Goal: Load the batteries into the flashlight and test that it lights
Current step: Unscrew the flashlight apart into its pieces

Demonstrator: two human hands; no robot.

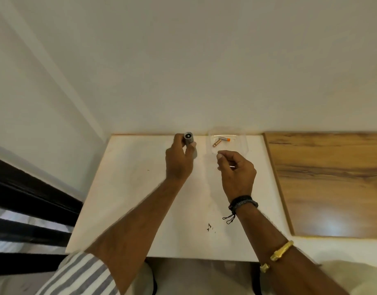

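**Flashlight up in one hand, battery waiting in its tray**

The left hand (179,162), just above centre of the frame, grips a small grey flashlight (188,139). Fingers and thumb wrap the barrel, w/ one end turned up toward the camera. That end shows a dark round middle; I can't tell if it's the lens or an open battery well. Held upright like that, prob. so the other hand can drop a cell straight in, or so the end can be checked.

The right hand (238,173) sits right of centre, apart from the flashlight, fingers curled in and thumb tip near the forefinger. Nothing shows between them, so I can't tell if it pinches anything or is just closed. It's at the near edge of a clear plastic tray (245,141), which looks handy for reaching in.

One battery (221,141) lies on its side in that tray, near the far edge of the white table (140,188), just right of the flashlight: copper-coloured w/ an orange end. The tray prob. stops it rolling off. My guess is loading isn't done yet.

Writing: none readable. Battery and flashlight are too small and soft for any brand. A black wristband (244,202) on the right wrist has pale marks, not legible. A wooden board (332,177) lies at the right of the frame.
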